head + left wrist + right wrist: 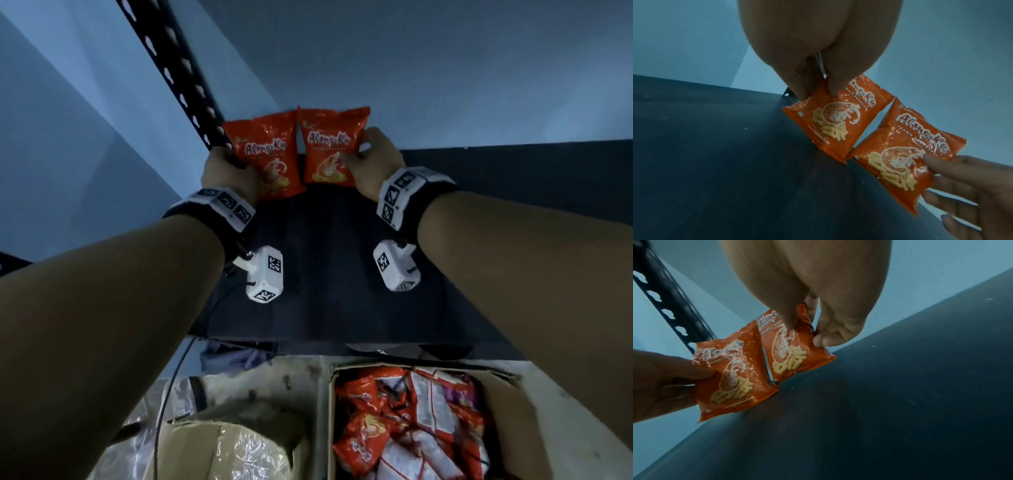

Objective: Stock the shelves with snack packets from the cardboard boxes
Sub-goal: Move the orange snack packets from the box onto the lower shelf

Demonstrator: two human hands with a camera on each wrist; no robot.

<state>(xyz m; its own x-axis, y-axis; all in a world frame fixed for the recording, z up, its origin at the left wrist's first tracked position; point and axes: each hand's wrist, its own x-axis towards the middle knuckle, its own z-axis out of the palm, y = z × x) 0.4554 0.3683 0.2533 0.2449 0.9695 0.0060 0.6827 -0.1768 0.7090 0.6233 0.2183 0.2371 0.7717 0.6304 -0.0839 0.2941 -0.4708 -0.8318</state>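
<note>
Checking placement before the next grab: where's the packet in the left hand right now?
In the head view the left packet stands at the dark shelf's back left corner, beside the slotted upright, gripped by the left hand and touching the right hand's packet.

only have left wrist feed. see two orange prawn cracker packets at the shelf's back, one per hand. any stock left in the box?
Observer: Yes. Head view shows an open cardboard box below the front of the shelf, with many red and white packets inside.
Operator: second box?
Observer: One to its left, clear plastic wrap across the top; contents unreadable.
Operator: right hand grip?
Observer: Right wrist view: right hand pinches the right packet, thumb on the front, fingers curled at its right edge. Left hand holds the left packet beside it.
</note>
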